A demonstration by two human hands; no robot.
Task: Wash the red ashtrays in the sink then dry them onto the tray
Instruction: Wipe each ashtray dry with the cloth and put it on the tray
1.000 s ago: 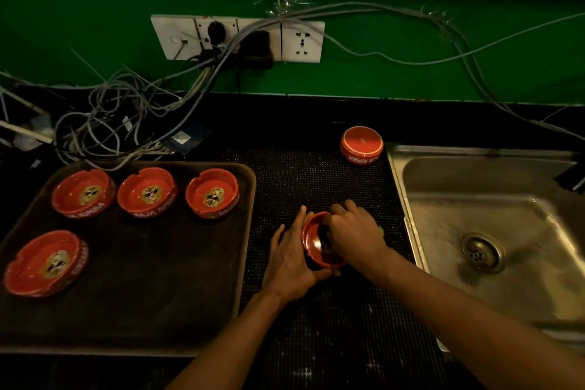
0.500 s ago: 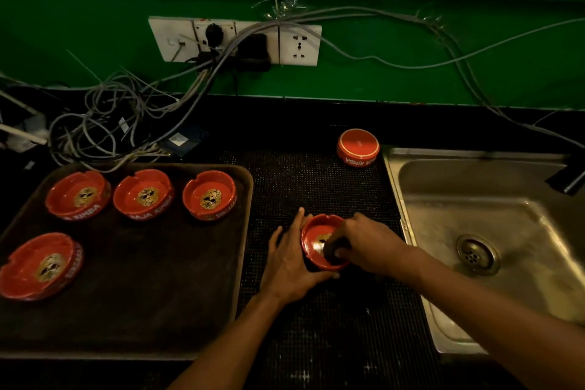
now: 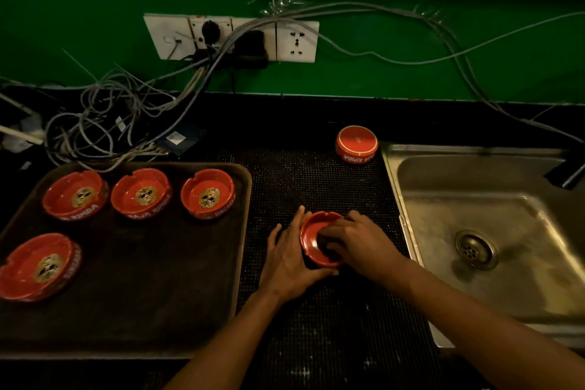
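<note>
Green wall behind, black counter below it; all positions noted from the sink (image 3: 443, 165), steel, set into the counter's right end, basin looks dry as far as the dim light lets me judge. Well to the sink's left, the brown tray (image 3: 158, 294) carries four red ashtrays, open side up: three in a back row (image 3: 75, 195) (image 3: 141, 192) (image 3: 208, 193) and one alone at the near left corner (image 3: 39, 266). Between tray and sink runs a black mesh mat (image 3: 316, 184). On the wall up and left of the sink, a socket strip (image 3: 231, 37) with a tangle of cables (image 3: 110, 123) falling to the counter. Just beside the sink's far left corner, one ashtray sits upside down (image 3: 356, 144) on the mat, untouched. Nearer, still left of the sink, the ashtray being worked (image 3: 311, 239) is tipped up on the mat. Left hand (image 3: 289, 258) cups its outer wall, fingers straight, thumb under the near rim. Right hand (image 3: 357, 244) has its fingers curled down into the bowl, apparently rubbing with something dark; cloth or sponge, cannot tell. Judgement: four done and placed, a fifth in hand, wiping stage, the sixth by the sink waiting. Roughly two-thirds through.
</note>
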